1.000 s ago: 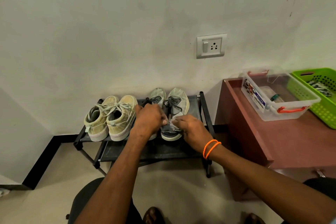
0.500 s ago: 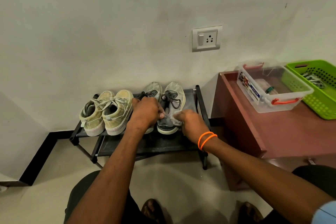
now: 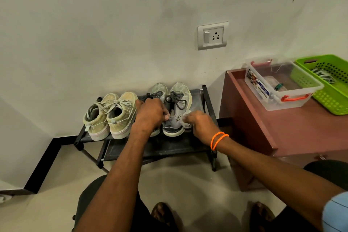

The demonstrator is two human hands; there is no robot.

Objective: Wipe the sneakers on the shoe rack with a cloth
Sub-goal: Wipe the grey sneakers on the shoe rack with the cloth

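A black shoe rack [image 3: 208,100] is set against the wall, beside a maroon tabletop [image 3: 301,130] carrying a clear box [image 3: 282,88]. On its upper shelf a beige pair [image 3: 111,117] and a grey pair of sneakers [image 3: 177,103] are lined up. The left hand [image 3: 150,114] is curled over the left grey sneaker. The right hand [image 3: 202,125] has been drawn nearer along the right sneaker's side, fingers [image 3: 185,118] pinching a white cloth [image 3: 185,123]; wiping is judged underway.
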